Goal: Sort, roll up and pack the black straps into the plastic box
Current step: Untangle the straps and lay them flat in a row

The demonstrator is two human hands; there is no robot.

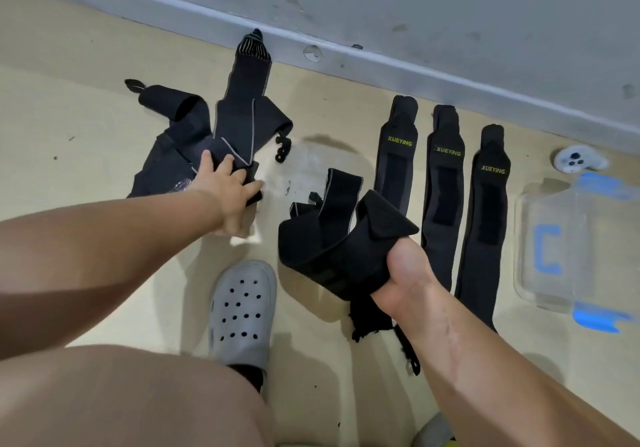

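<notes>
Sorting is, as I judge, the step in hand: no strap is rolled and I see none in the box. Closest to me is my grey shoe (244, 311). Just right of it my right hand (405, 273) is closed tight around a bundle (339, 249) of several straps, with loose ends hanging under the wrist. At the right side the clear box (554, 238) with blue clips lies on the floor, well apart from the bundle. Further out, my left hand (225, 187) reaches to the pile (194, 141) of tangled straps. Its fingers lie over the fabric and the thumb closes on one end, so it grips that end. Beyond the right hand, three straps (446, 176) lie flat side by side, between bundle and box. Far behind is the wall (450, 13). The next move, I think, calls for pulling one strap free from the pile without dragging the others, then laying it flat beside its own kind.
</notes>
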